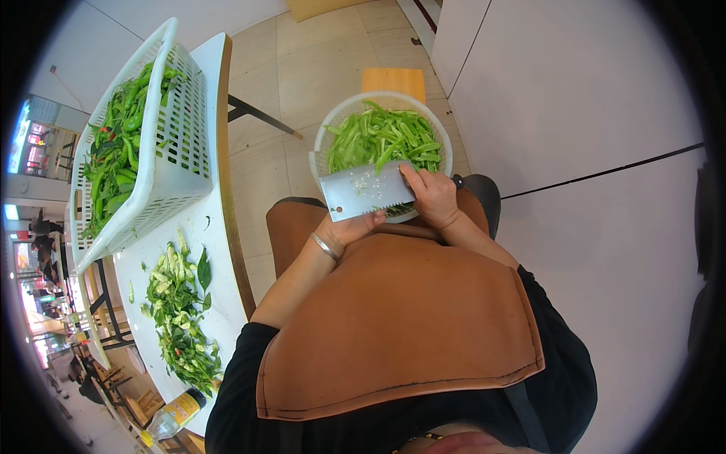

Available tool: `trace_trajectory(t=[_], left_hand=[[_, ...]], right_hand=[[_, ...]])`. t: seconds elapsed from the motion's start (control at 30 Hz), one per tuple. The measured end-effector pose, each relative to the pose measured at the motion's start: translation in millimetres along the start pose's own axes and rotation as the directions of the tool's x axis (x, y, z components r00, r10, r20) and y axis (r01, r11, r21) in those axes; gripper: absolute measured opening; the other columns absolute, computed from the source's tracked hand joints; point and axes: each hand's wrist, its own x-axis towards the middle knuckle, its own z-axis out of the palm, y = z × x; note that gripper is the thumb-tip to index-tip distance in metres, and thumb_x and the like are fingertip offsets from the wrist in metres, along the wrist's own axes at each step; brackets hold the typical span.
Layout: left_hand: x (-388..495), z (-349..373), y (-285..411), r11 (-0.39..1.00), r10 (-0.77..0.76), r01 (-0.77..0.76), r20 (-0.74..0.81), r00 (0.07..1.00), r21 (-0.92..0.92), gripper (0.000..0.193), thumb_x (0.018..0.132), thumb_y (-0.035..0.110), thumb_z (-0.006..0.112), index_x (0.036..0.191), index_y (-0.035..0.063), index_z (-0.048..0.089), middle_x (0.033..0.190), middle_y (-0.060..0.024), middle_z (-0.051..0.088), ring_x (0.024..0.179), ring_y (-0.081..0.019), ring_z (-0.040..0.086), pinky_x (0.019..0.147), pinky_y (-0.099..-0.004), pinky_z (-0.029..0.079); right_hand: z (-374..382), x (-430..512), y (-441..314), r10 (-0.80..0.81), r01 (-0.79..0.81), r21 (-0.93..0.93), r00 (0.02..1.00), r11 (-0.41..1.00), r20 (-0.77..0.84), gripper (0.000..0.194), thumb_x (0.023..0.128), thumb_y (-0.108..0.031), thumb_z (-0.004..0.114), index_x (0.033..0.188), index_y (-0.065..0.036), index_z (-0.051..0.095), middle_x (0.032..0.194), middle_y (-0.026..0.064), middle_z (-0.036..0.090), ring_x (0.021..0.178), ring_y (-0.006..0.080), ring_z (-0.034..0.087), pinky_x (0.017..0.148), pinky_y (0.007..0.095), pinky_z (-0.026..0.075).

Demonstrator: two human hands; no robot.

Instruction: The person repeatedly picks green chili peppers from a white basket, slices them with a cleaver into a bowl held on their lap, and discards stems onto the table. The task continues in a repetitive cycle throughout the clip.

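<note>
My right hand (435, 196) is closed around a cleaver (366, 190), its thumb or a finger resting on the broad blade. Pale seeds stick to the blade, which lies across the near part of a round white plastic basket (446, 133). Sliced green peppers (397, 133) fill much of that basket, and one strip touches the blade's upper edge. My left hand (354, 227), with a silver bangle at the wrist, is under the blade's lower edge; most of its fingers and whatever they hold are hidden by the blade.
To the left, a white table (227, 238) bears a rectangular plastic basket (184, 125) of whole green peppers (122, 153), a heap of stems and leaves (181, 318) and a bottle (176, 414). A wooden stool (394, 82) shows behind the round basket. A wall (567, 102) stands at right.
</note>
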Motion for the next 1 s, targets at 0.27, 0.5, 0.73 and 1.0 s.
trace_trajectory(t=[0.27,0.5,0.73,1.0], left_hand=[[0,-1,1,0.997,-0.063,0.06,0.054,0.997,0.058,0.024,0.101,0.033,0.053,0.105,0.0102,0.06,0.088,-0.0033,0.059,0.075,-0.0189,0.052,0.07,-0.0308,0.044],[1,2,5,0.958,0.089,-0.06,-0.092,0.992,0.282,0.015,0.102,0.025,0.056,0.102,0.0105,0.058,0.086,-0.002,0.06,0.076,-0.0156,0.054,0.067,-0.0293,0.044],[-2,-16,2,0.895,0.294,-0.25,-0.067,0.954,0.37,0.022,0.1,0.016,0.056,0.119,0.0052,0.06,0.103,-0.0033,0.066,0.094,-0.0113,0.064,0.08,-0.0261,0.055],[0,-3,4,0.822,0.415,-0.217,-0.293,0.861,0.526,0.014,0.098,0.017,0.061,0.107,0.0056,0.062,0.091,-0.0018,0.065,0.079,-0.0101,0.063,0.07,-0.0234,0.052]], right_hand=[[16,-6,13,0.098,-0.092,-0.078,0.993,0.993,0.068,0.042,0.08,-0.008,0.061,0.121,-0.015,0.063,0.076,0.0049,0.058,0.061,0.0262,0.061,0.055,0.0375,0.05],[11,-13,25,0.263,-0.286,0.129,0.949,0.949,0.172,0.042,0.08,-0.007,0.062,0.121,-0.015,0.062,0.098,0.0105,0.072,0.075,0.0308,0.069,0.059,0.039,0.054],[-10,5,-12,-0.08,0.054,0.208,0.99,0.977,0.116,0.052,0.069,0.0,0.065,0.12,-0.013,0.065,0.073,0.0037,0.059,0.059,0.0224,0.061,0.054,0.0349,0.051],[-9,4,-9,0.051,-0.077,0.248,0.993,0.966,0.111,0.051,0.073,0.003,0.065,0.12,-0.015,0.065,0.086,0.0069,0.068,0.065,0.0263,0.064,0.056,0.037,0.053]])
